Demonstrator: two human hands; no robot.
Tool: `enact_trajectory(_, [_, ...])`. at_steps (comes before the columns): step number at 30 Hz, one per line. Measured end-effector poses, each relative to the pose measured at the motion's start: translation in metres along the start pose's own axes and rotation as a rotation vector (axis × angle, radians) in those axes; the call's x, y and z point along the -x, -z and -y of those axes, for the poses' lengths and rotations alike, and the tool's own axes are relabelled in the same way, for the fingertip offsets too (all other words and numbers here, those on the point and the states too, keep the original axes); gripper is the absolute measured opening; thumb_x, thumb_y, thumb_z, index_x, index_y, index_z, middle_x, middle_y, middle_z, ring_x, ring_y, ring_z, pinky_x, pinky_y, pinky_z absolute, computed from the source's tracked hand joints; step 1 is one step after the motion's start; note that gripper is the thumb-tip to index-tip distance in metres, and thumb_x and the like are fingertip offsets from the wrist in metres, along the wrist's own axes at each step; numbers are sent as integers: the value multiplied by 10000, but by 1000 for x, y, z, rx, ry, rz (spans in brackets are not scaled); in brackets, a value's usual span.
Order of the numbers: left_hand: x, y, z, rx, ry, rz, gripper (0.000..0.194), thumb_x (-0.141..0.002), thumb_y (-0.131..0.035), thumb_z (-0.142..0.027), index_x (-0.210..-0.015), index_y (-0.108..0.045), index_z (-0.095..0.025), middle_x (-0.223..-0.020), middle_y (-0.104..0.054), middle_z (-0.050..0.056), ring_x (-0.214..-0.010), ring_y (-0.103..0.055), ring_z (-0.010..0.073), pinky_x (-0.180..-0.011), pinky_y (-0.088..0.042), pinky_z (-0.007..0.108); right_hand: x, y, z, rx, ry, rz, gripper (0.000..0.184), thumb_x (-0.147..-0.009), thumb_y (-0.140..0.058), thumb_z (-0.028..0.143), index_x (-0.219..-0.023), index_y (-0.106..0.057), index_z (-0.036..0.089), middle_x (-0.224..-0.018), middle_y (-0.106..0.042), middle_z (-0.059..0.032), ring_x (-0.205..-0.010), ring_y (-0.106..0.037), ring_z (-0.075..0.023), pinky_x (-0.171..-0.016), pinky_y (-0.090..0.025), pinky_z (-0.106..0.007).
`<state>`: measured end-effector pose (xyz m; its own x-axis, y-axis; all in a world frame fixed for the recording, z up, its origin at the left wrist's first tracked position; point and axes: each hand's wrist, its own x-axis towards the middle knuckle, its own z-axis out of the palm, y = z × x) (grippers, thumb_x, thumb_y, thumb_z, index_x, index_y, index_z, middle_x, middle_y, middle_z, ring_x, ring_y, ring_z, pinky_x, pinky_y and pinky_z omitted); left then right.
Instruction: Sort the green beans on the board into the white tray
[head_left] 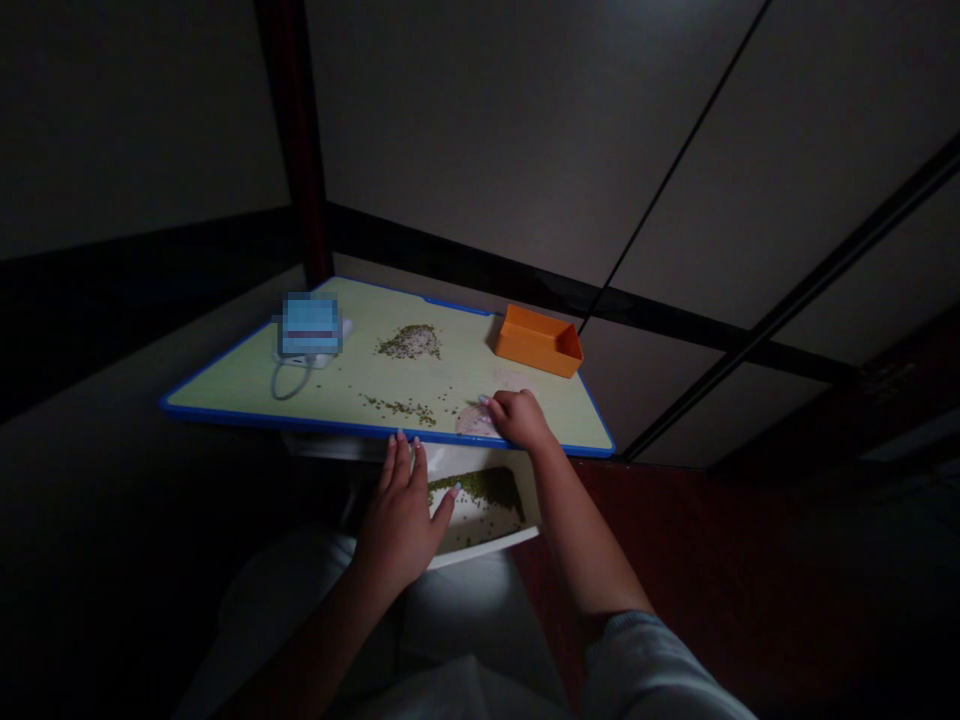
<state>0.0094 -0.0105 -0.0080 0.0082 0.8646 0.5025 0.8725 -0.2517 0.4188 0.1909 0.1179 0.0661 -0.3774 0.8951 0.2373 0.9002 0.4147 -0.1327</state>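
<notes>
My left hand point(401, 515) lies at the table's front edge with its fingers stretched out. Its thumb reaches over a white tray point(480, 549) below that edge. Small green beans point(491, 488) are gathered along the tray's far side and scattered across its floor. Over the tabletop, my right hand point(519, 416) is curled closed; whatever its fingers may hold is hidden. Beside it lies a pale pinkish patch point(474, 420), too dim to identify. Left of that patch, a thin strip of beans point(405, 409) runs near the edge, and a mixed heap of beans and pale bits point(412, 342) sits farther back.
An orange open box point(538, 340) stands at the back right of the blue-edged table point(232, 385). At the left is a blurred-out blue object point(310, 325) on a white device with a looped cable point(291, 385). Light panels point(525, 130) rise behind the table.
</notes>
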Motion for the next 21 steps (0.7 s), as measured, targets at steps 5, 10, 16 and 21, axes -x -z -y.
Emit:
enact_trajectory(5, [0,0,0,1,5,-4,731,-850,-456,-476,-1376,-334,17,-1493,-245,294,-1421,-161,354,-1096,-314,491,3,-2,-8,-183,-8,-50,419,-953,-402,398,-687,-630,169,-659,-659,-29,-602,-525,-115,-584,-289,-220])
enact_trajectory(10, [0,-1,1,-13,-1,-8,728,-856,-437,-486,-1382,-327,5,-1495,-247,290,-1423,-154,348,-1094,-317,489,1,-4,-11,-149,-64,-100,402,-946,-415,403,-700,-636,174,-680,-668,-32,-608,-523,-118,-572,-277,-220])
enact_trajectory(16, [0,0,0,-34,-6,-1,729,-860,-436,-471,-1371,-331,38,-1476,-265,314,-1418,-160,360,-1091,-318,495,-1,-1,6,-17,-95,-77,383,-957,-399,383,-763,-664,186,-757,-705,-58,-660,-572,-134,-607,-274,-238])
enact_trajectory(21, [1,-1,1,-18,-16,-11,735,-856,-446,-475,-1377,-325,28,-1487,-245,305,-1421,-153,358,-1086,-324,506,-1,2,9,99,-168,-63,375,-962,-388,387,-821,-675,190,-793,-717,-75,-692,-601,-149,-679,-286,-260])
